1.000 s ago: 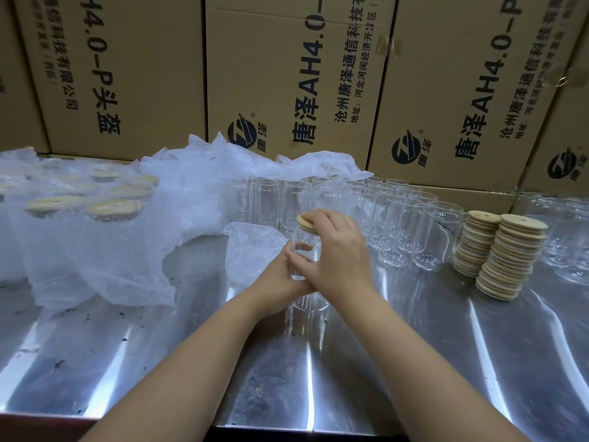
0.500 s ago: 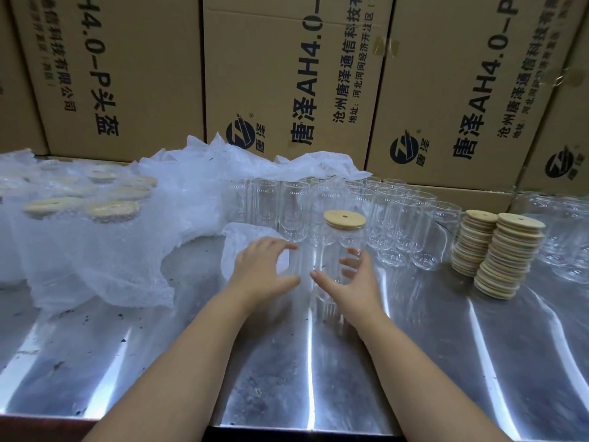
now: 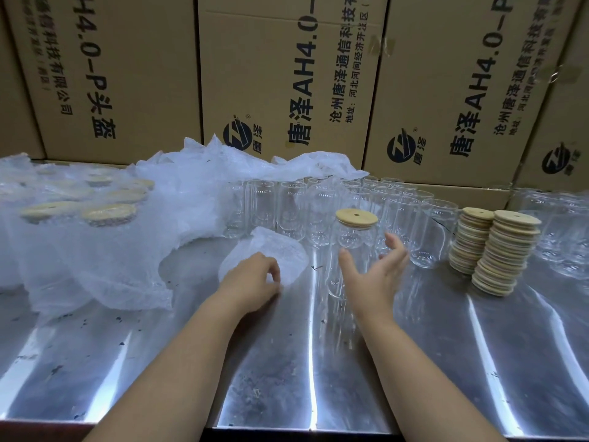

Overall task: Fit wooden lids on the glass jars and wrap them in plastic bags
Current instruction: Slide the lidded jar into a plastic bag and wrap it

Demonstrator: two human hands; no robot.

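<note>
A clear glass jar (image 3: 352,240) with a round wooden lid (image 3: 357,218) on top stands upright on the steel table (image 3: 287,362), in front of the rows of jars. My right hand (image 3: 373,275) is just in front of its lower part, palm up and fingers spread, with thumb to the left and fingers to the right, not gripping it. To the left lies a small crumpled plastic bag (image 3: 271,247). My left hand (image 3: 251,279) rests on the bag's near edge, its curled fingers pinching the film.
Rows of empty lidless jars (image 3: 287,202) stand behind, and more jars (image 3: 561,224) at far right. Two stacks of wooden lids (image 3: 503,253) stand right of centre. Lidded jars under loose plastic (image 3: 76,212) fill the left. Cardboard boxes (image 3: 287,74) wall the back.
Both hands left the jar after fitting its lid. My left hand moved down and left onto the plastic bag. My right hand dropped from the lid and opened in front of the jar.
</note>
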